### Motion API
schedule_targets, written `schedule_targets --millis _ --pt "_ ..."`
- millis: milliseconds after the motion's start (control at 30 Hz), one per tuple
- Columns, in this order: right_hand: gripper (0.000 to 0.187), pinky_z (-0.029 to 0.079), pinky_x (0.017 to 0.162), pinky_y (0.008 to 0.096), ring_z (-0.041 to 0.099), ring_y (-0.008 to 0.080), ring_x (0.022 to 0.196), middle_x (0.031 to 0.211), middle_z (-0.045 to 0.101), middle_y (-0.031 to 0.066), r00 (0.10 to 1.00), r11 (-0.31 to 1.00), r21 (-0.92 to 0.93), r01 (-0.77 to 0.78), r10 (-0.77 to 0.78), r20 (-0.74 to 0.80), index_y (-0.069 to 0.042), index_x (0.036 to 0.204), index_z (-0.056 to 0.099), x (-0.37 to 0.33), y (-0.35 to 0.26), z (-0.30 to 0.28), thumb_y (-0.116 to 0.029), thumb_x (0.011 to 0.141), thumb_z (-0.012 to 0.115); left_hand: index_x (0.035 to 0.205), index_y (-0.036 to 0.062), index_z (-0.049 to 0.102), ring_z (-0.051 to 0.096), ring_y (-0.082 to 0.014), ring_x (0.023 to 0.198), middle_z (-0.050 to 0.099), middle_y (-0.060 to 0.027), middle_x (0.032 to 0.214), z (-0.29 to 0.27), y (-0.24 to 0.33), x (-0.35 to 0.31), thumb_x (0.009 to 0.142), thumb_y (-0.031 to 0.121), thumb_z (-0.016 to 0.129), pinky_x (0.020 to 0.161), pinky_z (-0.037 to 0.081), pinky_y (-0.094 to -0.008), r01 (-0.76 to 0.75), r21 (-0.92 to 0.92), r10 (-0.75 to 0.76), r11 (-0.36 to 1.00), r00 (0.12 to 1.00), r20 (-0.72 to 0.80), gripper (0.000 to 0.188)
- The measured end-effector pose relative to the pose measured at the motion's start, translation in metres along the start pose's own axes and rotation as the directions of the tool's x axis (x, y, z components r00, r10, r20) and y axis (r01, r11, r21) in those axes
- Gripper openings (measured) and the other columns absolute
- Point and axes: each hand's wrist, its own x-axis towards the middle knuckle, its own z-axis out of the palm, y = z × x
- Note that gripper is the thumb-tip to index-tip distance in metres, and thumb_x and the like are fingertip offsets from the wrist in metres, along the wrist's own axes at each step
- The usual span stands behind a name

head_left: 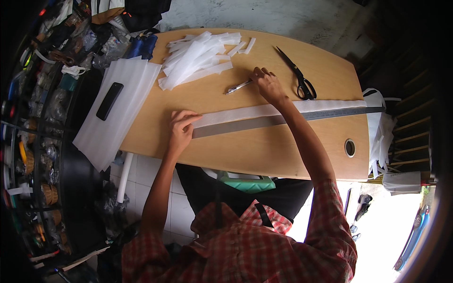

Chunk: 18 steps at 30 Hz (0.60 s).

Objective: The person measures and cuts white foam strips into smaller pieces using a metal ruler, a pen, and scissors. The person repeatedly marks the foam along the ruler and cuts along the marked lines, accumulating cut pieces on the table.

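A long white strip (236, 113) lies across the wooden table, with a long metal ruler (245, 126) alongside its near edge. At their left end is my left hand (181, 128), fingers and thumb closed on the strip's end. My right hand (270, 87) reaches over the strip and pinches one end of a pen (239, 87), which lies low over the tabletop. Black-handled scissors (299, 78) rest to the right of that hand, blades pointing away. Farther back sits a loose pile of cut white strips (196, 59).
A stack of white sheets (113, 113) overhangs the table's left edge, a black phone (110, 101) on top. Cluttered shelves (42, 141) stand at the left. More white strips (381, 134) hang past the table's right end, near a round cable hole (349, 147).
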Motion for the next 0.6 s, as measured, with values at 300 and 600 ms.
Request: schedule_targets --millis 300,600 --pt "0.014 0.047 0.052 0.0303 0.059 0.0147 0.061 0.072 0.055 0.0078 0.873 0.267 0.951 -0.155 0.487 0.006 -0.001 0.093 0.048 -0.035 -0.039 -0.037 -0.006 0.092 0.062 0.107 0.0056 0.071 0.056 -0.0292 0.098 0.064 -0.0060 0.110 0.011 0.035 0.000 0.073 -0.004 0.064 0.088 0.043 -0.0460 -0.236 0.222 0.235 0.946 0.971 0.030 0.037" --pt "0.019 0.043 0.051 0.0264 0.054 0.0113 0.054 0.069 0.061 0.0065 0.870 0.042 0.960 -0.277 0.434 0.232 0.001 0.087 0.059 -0.083 -0.053 -0.043 -0.013 0.099 0.053 0.119 0.0114 0.067 0.052 -0.0264 0.103 0.059 -0.0049 0.115 0.078 0.085 0.027 0.088 0.021 0.067 0.087 0.039 -0.0432 -0.205 0.134 0.163 0.970 0.948 0.273 0.032"
